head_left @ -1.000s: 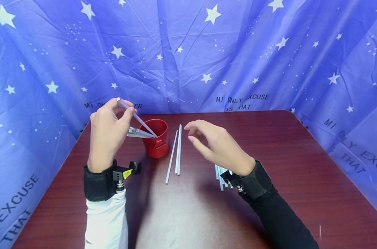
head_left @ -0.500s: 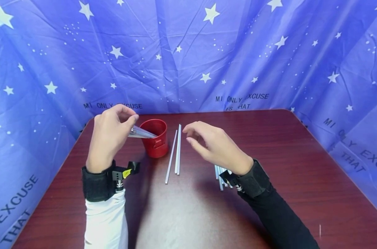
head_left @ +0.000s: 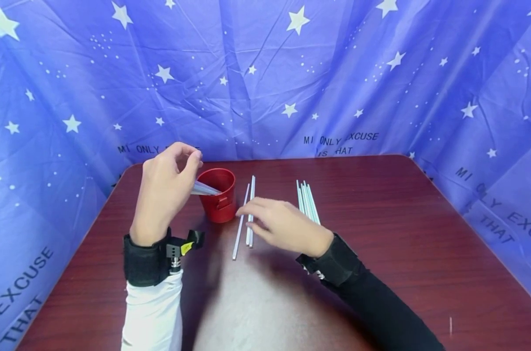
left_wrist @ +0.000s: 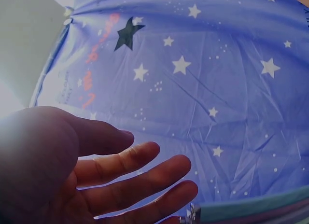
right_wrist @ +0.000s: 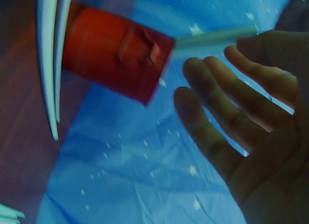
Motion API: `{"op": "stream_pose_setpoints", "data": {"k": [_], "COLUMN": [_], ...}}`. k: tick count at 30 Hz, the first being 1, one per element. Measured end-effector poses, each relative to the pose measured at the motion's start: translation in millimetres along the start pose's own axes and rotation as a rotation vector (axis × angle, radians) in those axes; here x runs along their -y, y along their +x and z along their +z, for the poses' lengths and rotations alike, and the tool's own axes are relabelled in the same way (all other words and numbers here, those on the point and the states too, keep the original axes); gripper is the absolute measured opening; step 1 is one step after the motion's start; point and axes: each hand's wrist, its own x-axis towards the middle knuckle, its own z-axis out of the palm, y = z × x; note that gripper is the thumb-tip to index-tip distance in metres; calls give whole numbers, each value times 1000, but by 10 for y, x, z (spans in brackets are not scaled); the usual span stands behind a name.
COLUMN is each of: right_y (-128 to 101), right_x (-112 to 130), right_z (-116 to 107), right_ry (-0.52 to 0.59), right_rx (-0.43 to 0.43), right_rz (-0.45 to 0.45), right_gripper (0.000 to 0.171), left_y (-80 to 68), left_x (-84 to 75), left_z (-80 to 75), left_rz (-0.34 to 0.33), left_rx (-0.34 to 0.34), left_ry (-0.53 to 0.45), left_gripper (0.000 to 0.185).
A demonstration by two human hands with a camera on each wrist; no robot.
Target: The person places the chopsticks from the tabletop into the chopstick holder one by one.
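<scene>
The left hand (head_left: 166, 187) is up beside a red cup (head_left: 219, 195) that stands on the dark red table (head_left: 379, 234). Its thumb and fingers are bent toward each other at the tips of some pale straws (head_left: 205, 189) that lean out of the cup, but it is hard to tell if they pinch the straws or only touch them (in the left wrist view the fingers (left_wrist: 135, 168) look long and loose). The right hand (head_left: 283, 226) lies low over the table, just right of the cup. Its fingers are held out nearly straight and close together, and the fingertips (head_left: 246, 212) touch three loose straws (head_left: 247, 214) lying side by side on the table near the cup. In the right wrist view the fingers (right_wrist: 227, 108) are a little spread, with the cup (right_wrist: 116, 52) and the loose straws (right_wrist: 50, 55) close by. Another bunch of straws (head_left: 306, 201) lies flat to the right of that hand. A blue cloth with white stars (head_left: 335, 73) hangs all around the table.
</scene>
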Motion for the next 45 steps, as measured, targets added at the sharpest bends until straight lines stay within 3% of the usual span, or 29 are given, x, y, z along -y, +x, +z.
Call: {"op": "stream_pose_setpoints", "data": {"k": [6,10,19,25,31,36,40,45], "right_y": [9,3,-66,-69,-53,-9,23,30], "right_x": [150,196,212,217,231,240,226,198], "right_z": [294,497,793,858,867,756,539,216], "right_ry": [-24,-114,-358,-418,-437,-367,-212,-5], "right_rx": [215,287,319,271,286,262,196,61], "right_rz": [-38,-66,-135,-171,-191,-201,-196,-165], "right_gripper": [35,31,20,13,13,15,26,16], "left_y": [-8,-16,-21,-21,-28,-33,-28,-22], "left_x": [-40,-68,-109,-117,-122,-121,-122,-129], "left_z": [54,72,120,143,152,154,160,163], "left_rz": [47,47,59,67,75,82,89,96], "left_rx": [8,28,45,55,58,55,59,65], "left_ry": [-11,-17,-15,-9,-8,-9,-7,-11], "left_gripper": [24,23,22,23,23,23,22,23]}}
